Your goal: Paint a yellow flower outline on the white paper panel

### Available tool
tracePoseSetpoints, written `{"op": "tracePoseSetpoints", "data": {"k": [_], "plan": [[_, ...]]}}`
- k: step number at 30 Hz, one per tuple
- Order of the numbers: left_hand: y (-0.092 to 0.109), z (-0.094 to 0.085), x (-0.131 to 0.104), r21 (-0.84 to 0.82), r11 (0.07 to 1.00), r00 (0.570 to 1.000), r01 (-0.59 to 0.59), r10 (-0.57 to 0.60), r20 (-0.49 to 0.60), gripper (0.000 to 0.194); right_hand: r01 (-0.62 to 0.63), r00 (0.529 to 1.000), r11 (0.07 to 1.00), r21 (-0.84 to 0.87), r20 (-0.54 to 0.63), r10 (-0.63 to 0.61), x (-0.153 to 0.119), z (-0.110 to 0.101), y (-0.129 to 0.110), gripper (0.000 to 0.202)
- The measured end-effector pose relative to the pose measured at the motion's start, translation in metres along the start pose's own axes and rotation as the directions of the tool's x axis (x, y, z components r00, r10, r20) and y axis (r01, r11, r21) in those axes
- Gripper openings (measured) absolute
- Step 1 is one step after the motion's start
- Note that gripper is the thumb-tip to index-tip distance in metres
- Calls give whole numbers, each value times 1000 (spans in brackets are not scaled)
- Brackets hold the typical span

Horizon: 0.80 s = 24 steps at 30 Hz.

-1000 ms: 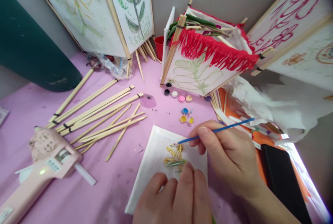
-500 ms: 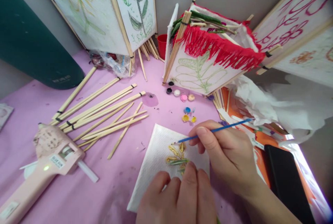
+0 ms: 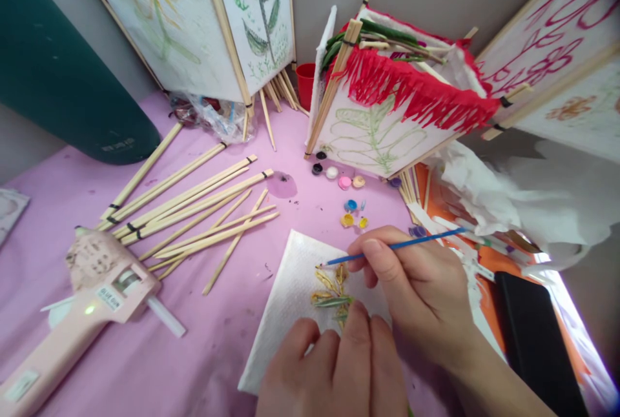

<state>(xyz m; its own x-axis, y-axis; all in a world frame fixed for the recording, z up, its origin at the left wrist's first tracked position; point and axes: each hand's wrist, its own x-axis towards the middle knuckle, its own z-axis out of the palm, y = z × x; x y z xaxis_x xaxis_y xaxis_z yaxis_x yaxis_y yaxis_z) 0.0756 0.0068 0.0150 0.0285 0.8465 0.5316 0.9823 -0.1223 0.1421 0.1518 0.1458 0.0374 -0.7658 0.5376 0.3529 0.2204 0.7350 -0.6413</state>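
Note:
A thin blue paintbrush (image 3: 421, 238) is pinched in my right hand (image 3: 416, 294), its tip at the upper petals of a yellow flower (image 3: 328, 279) painted on a small white panel (image 3: 276, 317). My left hand (image 3: 334, 365) rests over the panel's lower part with its fingers curled and pressed together. Its fingertips touch the green leaf shape (image 3: 332, 302) below the petals. A bit of green shows under the hand's lower edge; what the fingers hold is hidden. Small paint pots, a blue one (image 3: 351, 204) and a yellow one (image 3: 347, 220) among them, stand just beyond the panel.
Wooden sticks (image 3: 208, 197) and a pink glue gun (image 3: 101, 301) lie on the left. A dark green bottle (image 3: 72, 68) stands behind them. A red-fringed lantern (image 3: 378, 126) stands at the back. A black phone (image 3: 533, 339) and white plastic (image 3: 489, 191) are at right.
The brush tip has shifted slightly left, onto the tip of the upper left petal. My left hand stays put on the panel. The view has shifted slightly.

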Motion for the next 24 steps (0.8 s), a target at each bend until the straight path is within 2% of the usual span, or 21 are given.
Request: {"op": "tracePoseSetpoints", "data": {"k": [15, 24], "plan": [[1, 2, 0, 17, 1000, 1000, 2, -1, -16, 30, 29, 999, 999, 42, 41, -31, -2, 0, -1, 22], [2, 2, 0, -22, 999, 999, 32, -32, -16, 31, 69, 995, 998, -12, 70, -68, -1, -2, 0, 27]]}}
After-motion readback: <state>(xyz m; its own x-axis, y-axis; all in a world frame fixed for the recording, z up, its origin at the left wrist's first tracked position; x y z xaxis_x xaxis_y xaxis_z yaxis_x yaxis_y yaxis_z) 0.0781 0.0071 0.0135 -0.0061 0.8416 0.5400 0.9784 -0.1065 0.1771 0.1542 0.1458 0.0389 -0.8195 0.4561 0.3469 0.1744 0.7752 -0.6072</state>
